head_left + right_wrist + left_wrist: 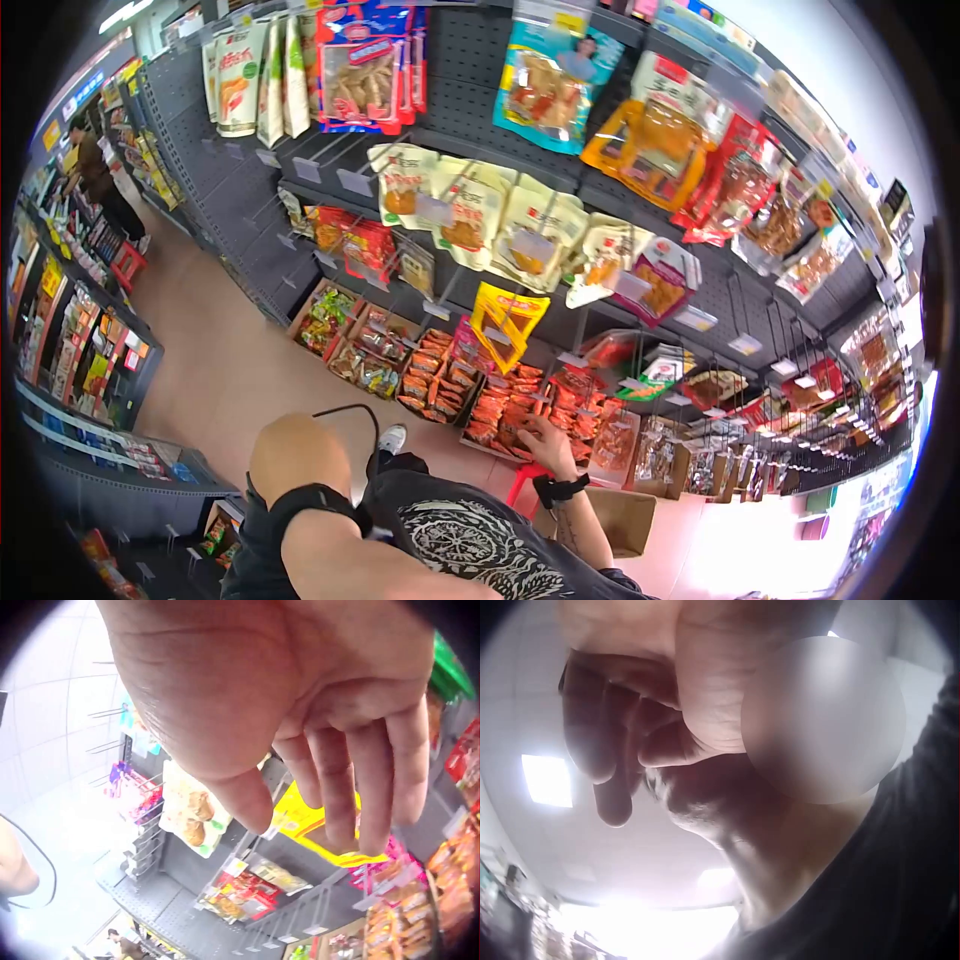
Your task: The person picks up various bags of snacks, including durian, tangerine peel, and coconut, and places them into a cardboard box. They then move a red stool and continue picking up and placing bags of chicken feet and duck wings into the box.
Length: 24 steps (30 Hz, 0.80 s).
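In the head view the right hand (548, 445) is over a box of small orange-red packets (492, 415), its wrist in a black strap; whether the fingertips touch them I cannot tell. The right wrist view shows this hand (300, 712) with fingers slightly bent and nothing held, and a yellow bag (307, 825) behind them. The left hand (300, 455) is raised at the lower left in the head view, beyond a black wristband. Close up in the left wrist view, that hand (675, 682) has loosely curled fingers and holds nothing, near the person's neck.
Bagged snacks (465, 225) hang on hooks above the boxes. A yellow bag (507, 325) hangs low, over the box row. An empty-looking cardboard box (618, 520) is beside the right forearm. Down the aisle (190, 300) at the left, another person (95, 175) stands near shelves.
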Tool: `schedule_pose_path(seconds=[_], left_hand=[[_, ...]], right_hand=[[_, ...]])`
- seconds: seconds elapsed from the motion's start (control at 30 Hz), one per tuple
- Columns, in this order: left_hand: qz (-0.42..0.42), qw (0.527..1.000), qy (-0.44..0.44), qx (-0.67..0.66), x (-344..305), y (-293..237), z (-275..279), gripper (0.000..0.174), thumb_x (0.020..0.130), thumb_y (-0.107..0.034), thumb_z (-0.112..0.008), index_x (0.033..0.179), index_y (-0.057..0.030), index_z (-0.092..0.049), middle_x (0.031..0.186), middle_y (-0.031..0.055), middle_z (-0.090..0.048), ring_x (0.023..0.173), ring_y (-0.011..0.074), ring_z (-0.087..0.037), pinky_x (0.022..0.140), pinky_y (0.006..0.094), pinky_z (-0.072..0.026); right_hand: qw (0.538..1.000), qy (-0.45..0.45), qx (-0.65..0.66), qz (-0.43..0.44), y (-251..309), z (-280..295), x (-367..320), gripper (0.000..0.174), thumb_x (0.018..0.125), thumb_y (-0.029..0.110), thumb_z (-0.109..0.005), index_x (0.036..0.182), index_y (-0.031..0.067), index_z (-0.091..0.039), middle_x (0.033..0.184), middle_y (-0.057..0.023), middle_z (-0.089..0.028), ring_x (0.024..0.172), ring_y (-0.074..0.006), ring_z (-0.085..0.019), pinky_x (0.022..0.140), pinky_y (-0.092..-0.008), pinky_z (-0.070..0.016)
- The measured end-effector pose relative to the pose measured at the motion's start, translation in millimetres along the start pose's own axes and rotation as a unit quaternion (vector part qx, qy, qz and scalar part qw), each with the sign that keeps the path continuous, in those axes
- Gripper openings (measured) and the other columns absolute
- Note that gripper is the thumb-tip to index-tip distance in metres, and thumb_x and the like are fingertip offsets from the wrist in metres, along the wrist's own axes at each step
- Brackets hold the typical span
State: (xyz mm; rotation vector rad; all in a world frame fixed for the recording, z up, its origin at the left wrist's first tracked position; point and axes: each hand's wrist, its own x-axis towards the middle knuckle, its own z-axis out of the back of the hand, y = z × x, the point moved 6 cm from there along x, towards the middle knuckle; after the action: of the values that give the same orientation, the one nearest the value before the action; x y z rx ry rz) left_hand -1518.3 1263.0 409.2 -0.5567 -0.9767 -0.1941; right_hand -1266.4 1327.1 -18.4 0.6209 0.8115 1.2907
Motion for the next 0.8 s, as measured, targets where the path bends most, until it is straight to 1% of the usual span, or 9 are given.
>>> schedule_pose_path(seconds=[0.07,0.1,0.13,0.17,0.27,0.33,0.43,0.6,0.8], left_hand=[[-0.247,0.949,0.088,0.175,-35,5,28,0.016,0.077,-0.005,-0.055,0.092,-0.004,-0.06,0.081,0.0042,-0.061,0.057,0.0133,-0.058,0.05,0.0213,-0.0453],[-0.074,0.957,0.075,0.268,-57,14,44,0.011,0.074,-0.006,-0.061,0.083,-0.0105,-0.065,0.076,0.001,-0.063,0.049,0.0094,-0.054,0.047,0.0173,-0.043],[-0.057,0.955,-0.063,0.285,-71,40,61,0.016,0.072,-0.005,-0.063,0.083,-0.0149,-0.067,0.078,0.0014,-0.066,0.052,0.0114,-0.058,0.048,0.0205,-0.0457],[0.177,0.945,0.095,0.259,-85,82,81,0.021,0.074,-0.013,-0.063,0.095,-0.0139,-0.065,0.085,0.0024,-0.066,0.064,0.0156,-0.062,0.053,0.0251,-0.0456],[0.477,0.879,0.004,0.017,-218,250,132,0.024,0.088,-0.007,-0.051,0.112,-0.005,-0.056,0.095,0.0085,-0.067,0.078,0.0204,-0.066,0.068,0.0309,-0.0509],[0.46,0.867,-0.184,0.056,-310,359,172,0.029,0.089,-0.01,-0.054,0.117,-0.0032,-0.052,0.098,0.0108,-0.067,0.08,0.0204,-0.066,0.07,0.032,-0.0512],[0.448,0.804,-0.292,0.26,-346,439,227,0.04,0.085,-0.015,-0.063,0.12,-0.0019,-0.049,0.102,0.0146,-0.065,0.084,0.0239,-0.066,0.073,0.0337,-0.0509],[0.384,0.847,-0.316,0.187,-328,517,238,0.029,0.087,-0.016,-0.062,0.111,-0.0005,-0.054,0.095,0.0142,-0.066,0.084,0.0228,-0.065,0.072,0.0317,-0.0499],[0.406,0.838,-0.332,0.154,-305,479,227,0.016,0.092,-0.017,-0.056,0.096,-0.001,-0.054,0.076,0.0101,-0.062,0.071,0.0169,-0.061,0.064,0.0309,-0.0464]], right_hand=[[0.998,0.037,0.043,0.014,42,-33,13,0.045,0.083,0.03,-0.064,0.119,0.0045,-0.055,0.096,-0.0106,-0.069,0.087,-0.0242,-0.067,0.075,-0.0327,-0.0522],[0.997,0.071,0.024,0.029,47,-54,22,0.044,0.083,0.029,-0.064,0.119,0.0047,-0.055,0.095,-0.0103,-0.069,0.086,-0.0239,-0.067,0.075,-0.0329,-0.0524],[0.994,0.097,0.007,0.045,50,-75,31,0.044,0.083,0.028,-0.064,0.119,0.005,-0.054,0.094,-0.0101,-0.069,0.085,-0.0236,-0.068,0.074,-0.033,-0.0526],[0.992,0.097,-0.016,0.078,60,-90,36,0.043,0.083,0.028,-0.064,0.119,0.0051,-0.055,0.093,-0.0107,-0.069,0.085,-0.0237,-0.068,0.074,-0.0332,-0.0527],[0.994,0.085,-0.002,0.063,89,-112,45,0.042,0.082,0.027,-0.066,0.117,0.0049,-0.056,0.091,-0.0118,-0.069,0.085,-0.024,-0.068,0.075,-0.0336,-0.0529],[0.998,0.037,0.032,0.043,95,-121,50,0.042,0.081,0.026,-0.067,0.115,0.0042,-0.057,0.09,-0.0114,-0.069,0.084,-0.0237,-0.068,0.075,-0.0325,-0.0529],[0.999,0.015,0.035,0.011,103,-134,54,0.041,0.082,0.026,-0.066,0.114,0.0032,-0.058,0.091,-0.0103,-0.069,0.083,-0.022,-0.068,0.073,-0.0304,-0.0529],[0.993,-0.055,0.092,-0.049,131,-145,54,0.036,0.084,0.02,-0.065,0.113,0.0009,-0.058,0.094,-0.0113,-0.069,0.087,-0.0186,-0.067,0.076,-0.029,-0.0525],[0.983,-0.081,0.149,-0.065,151,-161,58,0.034,0.085,0.015,-0.064,0.116,0.0001,-0.058,0.097,-0.0071,-0.069,0.081,-0.0122,-0.064,0.07,-0.0254,-0.0523]])
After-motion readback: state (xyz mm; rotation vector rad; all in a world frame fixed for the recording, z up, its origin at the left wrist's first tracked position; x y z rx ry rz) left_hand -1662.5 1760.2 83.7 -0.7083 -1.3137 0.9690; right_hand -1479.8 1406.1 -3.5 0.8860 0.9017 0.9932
